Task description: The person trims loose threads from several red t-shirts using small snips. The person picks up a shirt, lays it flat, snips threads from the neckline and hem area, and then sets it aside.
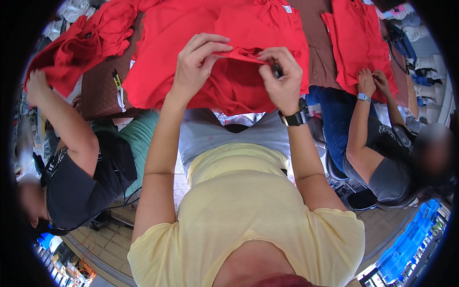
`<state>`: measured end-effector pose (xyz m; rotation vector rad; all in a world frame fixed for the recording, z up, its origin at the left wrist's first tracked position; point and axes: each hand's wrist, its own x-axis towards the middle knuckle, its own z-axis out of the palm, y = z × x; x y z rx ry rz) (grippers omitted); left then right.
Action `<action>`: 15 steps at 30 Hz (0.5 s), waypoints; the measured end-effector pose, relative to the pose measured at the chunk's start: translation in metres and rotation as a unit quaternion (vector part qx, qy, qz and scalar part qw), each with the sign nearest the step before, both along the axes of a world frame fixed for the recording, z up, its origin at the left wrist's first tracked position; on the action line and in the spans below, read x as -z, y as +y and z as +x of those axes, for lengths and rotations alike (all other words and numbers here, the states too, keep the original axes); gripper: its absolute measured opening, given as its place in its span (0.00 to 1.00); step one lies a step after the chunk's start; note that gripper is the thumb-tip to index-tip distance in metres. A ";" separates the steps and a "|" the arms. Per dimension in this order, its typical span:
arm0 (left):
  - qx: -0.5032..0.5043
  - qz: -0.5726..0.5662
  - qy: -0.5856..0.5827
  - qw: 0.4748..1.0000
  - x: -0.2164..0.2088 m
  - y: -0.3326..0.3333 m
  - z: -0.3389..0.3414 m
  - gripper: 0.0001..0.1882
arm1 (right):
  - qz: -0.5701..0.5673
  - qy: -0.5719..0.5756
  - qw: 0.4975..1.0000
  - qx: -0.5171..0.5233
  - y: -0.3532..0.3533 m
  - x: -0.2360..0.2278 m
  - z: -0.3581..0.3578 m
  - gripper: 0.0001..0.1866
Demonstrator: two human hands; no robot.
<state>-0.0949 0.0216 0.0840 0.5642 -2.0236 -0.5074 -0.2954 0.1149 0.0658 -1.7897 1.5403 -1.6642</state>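
Note:
A red garment of thin cloth is spread in front of me, on the table's near edge. My left hand is closed in a pinch on a folded edge of it. The same edge runs across to my right hand, which is closed on its other end. Between the hands the cloth is lifted and gapes, showing a shadowed inside. Within my right hand sits a small dark object, mostly covered by the fingers, its kind unclear. A black watch is on my right wrist.
The table has a brown cover. A yellow and black hand tool lies left of my garment. Co-workers sit on both sides: one lifts red cloth at left, another handles a red garment at right.

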 end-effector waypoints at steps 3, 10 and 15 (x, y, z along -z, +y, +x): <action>-0.006 0.169 -0.053 0.984 0.002 -0.006 0.005 0.07 | 0.175 -0.216 0.959 -0.049 -0.004 -0.005 -0.011 0.07; 0.033 0.348 0.005 0.937 0.010 -0.022 -0.011 0.11 | 0.240 -0.297 0.923 -0.054 -0.021 0.004 -0.025 0.11; 0.032 0.338 -0.002 0.940 0.002 -0.022 -0.018 0.10 | 0.179 -0.209 0.961 0.002 -0.023 0.000 -0.024 0.13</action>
